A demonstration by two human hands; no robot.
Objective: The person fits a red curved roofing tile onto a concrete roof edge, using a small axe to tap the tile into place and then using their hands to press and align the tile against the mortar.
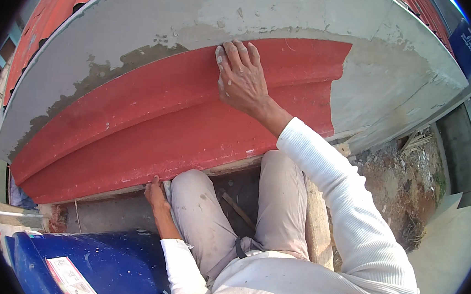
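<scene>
A long red corrugated roofing sheet point(154, 121) lies lengthwise in front of me against a grey plastered wall point(323, 13). Along its upper edge my right hand point(245, 78) presses down with fingers bent over the rim; grey smears mark the fingertips. Lower down, beside my left knee, my left hand point(157, 197) grips the near edge, thumb on top and the other fingers partly hidden. The sheet's right end point(337, 88) is cut in a wavy profile. Damp, darker plaster point(148, 54) shows just above the sheet.
At lower left stands a large blue drum point(110, 259) with a label. Wooden beams point(318, 225) run beside my right leg. Rubble and dirt point(398, 182) cover the ground far below on the right. More red roofing point(64, 9) rises behind the wall at upper left.
</scene>
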